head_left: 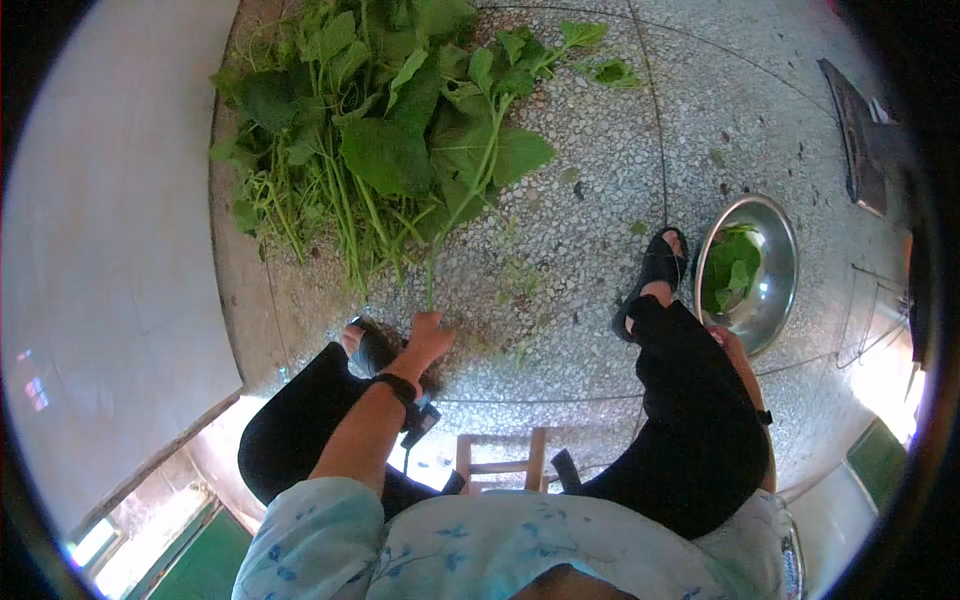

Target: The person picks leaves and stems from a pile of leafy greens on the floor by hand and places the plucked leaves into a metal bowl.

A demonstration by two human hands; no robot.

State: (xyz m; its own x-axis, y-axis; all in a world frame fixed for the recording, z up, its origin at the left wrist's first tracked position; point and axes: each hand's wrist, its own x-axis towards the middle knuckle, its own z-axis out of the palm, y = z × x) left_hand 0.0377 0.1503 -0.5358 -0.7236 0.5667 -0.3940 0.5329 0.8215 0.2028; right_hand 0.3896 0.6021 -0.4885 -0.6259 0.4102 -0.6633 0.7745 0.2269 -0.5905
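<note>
Floor [590, 180]: hard, pale stone chips set close, thin dark seams across. Smooth white wall [120, 200] along its left edge.

Your left hand [430, 338]: grip closed, fingers curled round the lower end of one stem [432, 285], slim, green, smooth-looking. That stem runs up to the near right side of the greens [390, 150], with its upper part among broad leaves. One heap of greens, toward the floor's far left corner, beside the wall edge: wide, soft, veined leaves, long pale stalks with cut-looking ends toward you, fine curled tendrils on the left. Stalks too tangled to count.

Your right hand [733, 345]: at the near rim of the bowl, partly behind your leg; cannot tell how far the grip is closed or whether it has hold of the rim. One bowl [786, 265], round, shiny metal, tilted-looking, toward the floor's right edge. Inside, several flat torn leaves [732, 268], overlapping, count unclear.

Loose on the floor: one small sprig [615, 72] right of the heap; one leaf scrap [638, 228] beside your right foot. Two black sandals [662, 262]. One wooden stool [500, 467], squared bars, below you.
</note>
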